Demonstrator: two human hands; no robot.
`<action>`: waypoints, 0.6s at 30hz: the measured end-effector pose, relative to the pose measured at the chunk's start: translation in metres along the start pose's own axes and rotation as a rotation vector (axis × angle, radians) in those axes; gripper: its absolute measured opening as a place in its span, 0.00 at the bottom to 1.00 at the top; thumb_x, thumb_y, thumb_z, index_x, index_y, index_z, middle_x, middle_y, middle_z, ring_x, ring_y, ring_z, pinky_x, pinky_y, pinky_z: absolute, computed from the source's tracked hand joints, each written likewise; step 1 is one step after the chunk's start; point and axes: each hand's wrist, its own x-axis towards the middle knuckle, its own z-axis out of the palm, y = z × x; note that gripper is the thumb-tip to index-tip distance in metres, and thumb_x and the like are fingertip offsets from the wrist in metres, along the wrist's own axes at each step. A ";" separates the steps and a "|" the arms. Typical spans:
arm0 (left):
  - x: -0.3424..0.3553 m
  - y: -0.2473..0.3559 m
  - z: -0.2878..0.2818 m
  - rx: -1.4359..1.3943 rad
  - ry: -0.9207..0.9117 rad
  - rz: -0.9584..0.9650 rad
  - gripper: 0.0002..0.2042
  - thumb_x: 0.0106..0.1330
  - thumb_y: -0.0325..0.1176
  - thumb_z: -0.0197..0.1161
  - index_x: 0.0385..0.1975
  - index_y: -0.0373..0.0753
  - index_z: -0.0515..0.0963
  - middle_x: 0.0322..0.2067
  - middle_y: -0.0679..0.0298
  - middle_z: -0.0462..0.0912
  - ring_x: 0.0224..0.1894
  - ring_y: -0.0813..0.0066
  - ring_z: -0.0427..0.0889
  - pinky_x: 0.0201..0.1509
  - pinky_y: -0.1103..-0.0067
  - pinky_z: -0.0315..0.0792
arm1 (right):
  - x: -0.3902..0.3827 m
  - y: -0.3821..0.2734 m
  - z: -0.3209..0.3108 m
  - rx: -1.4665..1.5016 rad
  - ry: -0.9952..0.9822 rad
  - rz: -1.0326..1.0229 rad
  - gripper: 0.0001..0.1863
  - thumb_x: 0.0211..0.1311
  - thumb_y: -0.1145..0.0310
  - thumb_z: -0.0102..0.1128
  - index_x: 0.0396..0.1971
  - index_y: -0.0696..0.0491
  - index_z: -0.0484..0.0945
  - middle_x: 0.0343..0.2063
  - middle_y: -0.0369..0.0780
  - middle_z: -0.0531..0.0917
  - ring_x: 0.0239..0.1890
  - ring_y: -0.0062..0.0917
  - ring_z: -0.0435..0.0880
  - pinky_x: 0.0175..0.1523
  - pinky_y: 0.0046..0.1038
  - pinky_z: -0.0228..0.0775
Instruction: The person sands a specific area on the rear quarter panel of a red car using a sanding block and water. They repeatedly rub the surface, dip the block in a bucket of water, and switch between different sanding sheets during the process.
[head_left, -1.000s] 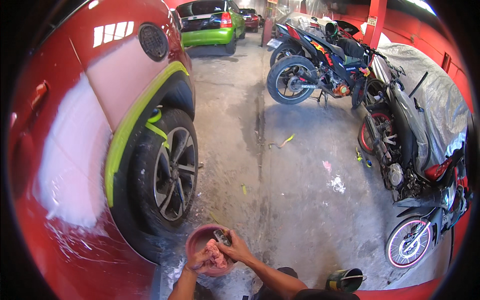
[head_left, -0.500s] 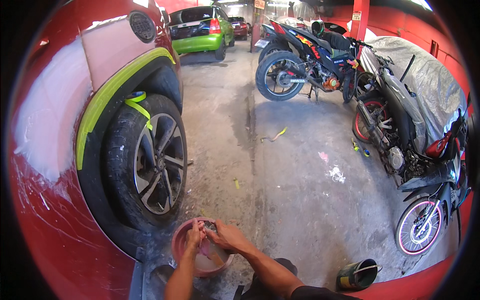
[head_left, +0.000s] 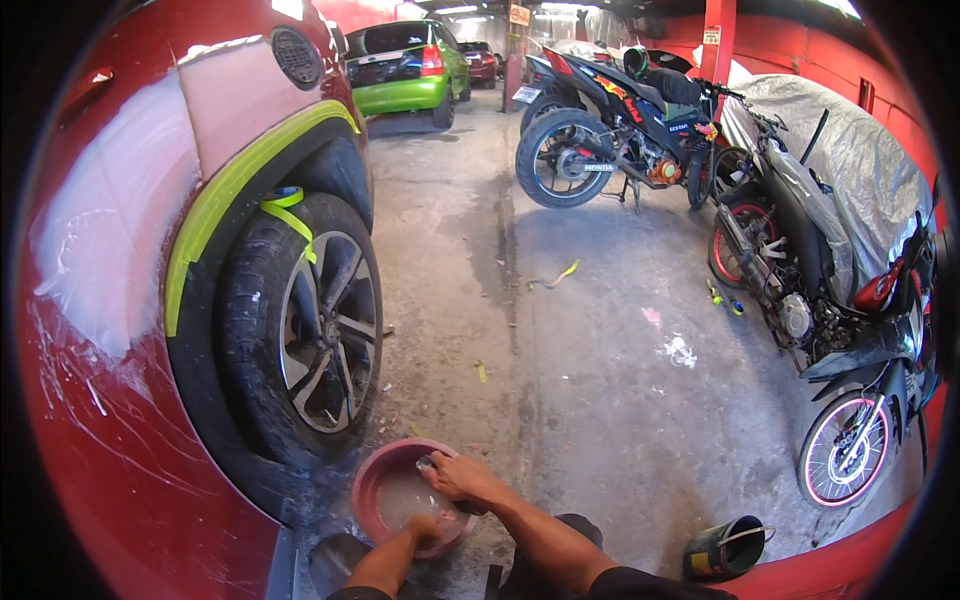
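A round pink basin point(head_left: 366, 490) holding cloudy greyish water stands on the floor in front of me. My right hand point(head_left: 458, 478) is over its right side, fingers closed around a small greyish thing that shows at the fingertips; its kind is unclear. Lower down, my left hand point(head_left: 424, 530) reaches into the near part of the basin with curled fingers. What it holds, if anything, is hidden. Left of the basin is a red car's wheel point(head_left: 330, 330), beneath an arch edged with yellow-green masking tape point(head_left: 215, 200). A tape roll point(head_left: 284, 196) rests on the tyre.
The red car's body point(head_left: 110, 440) with whitish filler patches point(head_left: 115, 230) borders my left. A dark bucket point(head_left: 722, 552) stands near right. Motorcycles point(head_left: 570, 160) are parked ahead and to the right, beside a silver cover point(head_left: 840, 150). A green car point(head_left: 400, 90) stands far back.
My hands, together over the basin before, have parted. The left has moved down toward the basin's near side; the pink piece between them and a brownish block in the water no longer show.
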 end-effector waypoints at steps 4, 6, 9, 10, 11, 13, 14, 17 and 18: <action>-0.010 -0.001 0.004 0.068 0.017 0.024 0.20 0.70 0.37 0.57 0.56 0.32 0.78 0.44 0.55 0.88 0.45 0.61 0.88 0.48 0.69 0.81 | 0.005 -0.012 0.000 -0.015 -0.080 0.013 0.28 0.76 0.46 0.45 0.56 0.57 0.72 0.44 0.60 0.84 0.49 0.59 0.83 0.53 0.53 0.73; -0.030 0.016 -0.008 0.086 0.121 0.100 0.20 0.70 0.33 0.57 0.58 0.31 0.77 0.44 0.55 0.88 0.45 0.63 0.87 0.49 0.71 0.81 | 0.016 0.004 0.013 0.082 0.065 0.043 0.29 0.75 0.46 0.46 0.59 0.57 0.72 0.46 0.59 0.84 0.52 0.58 0.82 0.55 0.51 0.73; -0.087 0.043 -0.033 0.040 0.411 0.238 0.20 0.70 0.28 0.57 0.61 0.30 0.75 0.45 0.55 0.88 0.45 0.65 0.87 0.50 0.73 0.81 | 0.035 0.014 0.004 0.303 0.128 0.152 0.30 0.75 0.46 0.49 0.62 0.57 0.71 0.49 0.59 0.83 0.52 0.56 0.83 0.56 0.48 0.73; -0.106 0.054 -0.043 -0.006 0.521 0.298 0.21 0.69 0.26 0.57 0.62 0.29 0.74 0.46 0.55 0.88 0.45 0.66 0.87 0.51 0.74 0.81 | 0.039 0.013 -0.001 0.378 0.124 0.202 0.31 0.74 0.46 0.50 0.63 0.57 0.70 0.50 0.59 0.82 0.52 0.55 0.83 0.57 0.46 0.73; -0.120 0.066 -0.053 -0.081 0.611 0.384 0.21 0.69 0.25 0.58 0.63 0.29 0.73 0.46 0.55 0.88 0.45 0.67 0.87 0.52 0.74 0.81 | 0.046 0.026 0.003 0.534 0.226 0.186 0.30 0.74 0.47 0.50 0.63 0.57 0.70 0.51 0.57 0.82 0.51 0.51 0.83 0.55 0.45 0.74; -0.134 0.085 -0.065 -0.280 0.699 0.598 0.22 0.69 0.21 0.58 0.64 0.27 0.72 0.46 0.55 0.87 0.45 0.68 0.87 0.53 0.76 0.80 | 0.065 0.061 0.013 0.841 0.445 0.147 0.30 0.75 0.48 0.51 0.63 0.57 0.68 0.51 0.53 0.82 0.47 0.42 0.84 0.52 0.44 0.75; -0.132 0.078 -0.071 -0.403 0.706 0.718 0.23 0.69 0.20 0.58 0.65 0.27 0.71 0.49 0.55 0.86 0.50 0.68 0.86 0.55 0.76 0.79 | 0.064 0.056 0.009 1.016 0.354 0.211 0.30 0.74 0.49 0.56 0.63 0.57 0.68 0.50 0.46 0.80 0.45 0.33 0.81 0.48 0.38 0.76; -0.120 0.065 -0.078 -0.631 0.707 0.998 0.25 0.67 0.18 0.57 0.66 0.27 0.69 0.56 0.54 0.82 0.62 0.67 0.80 0.64 0.75 0.75 | 0.062 0.050 0.029 1.022 0.385 0.073 0.30 0.72 0.51 0.60 0.62 0.58 0.69 0.47 0.45 0.81 0.43 0.29 0.81 0.47 0.33 0.76; -0.115 0.064 -0.071 -0.627 0.726 1.026 0.25 0.66 0.17 0.57 0.66 0.27 0.68 0.58 0.54 0.81 0.65 0.66 0.78 0.66 0.75 0.73 | 0.058 0.044 0.029 1.053 0.375 0.083 0.30 0.72 0.51 0.62 0.62 0.59 0.69 0.46 0.44 0.81 0.42 0.28 0.81 0.47 0.31 0.76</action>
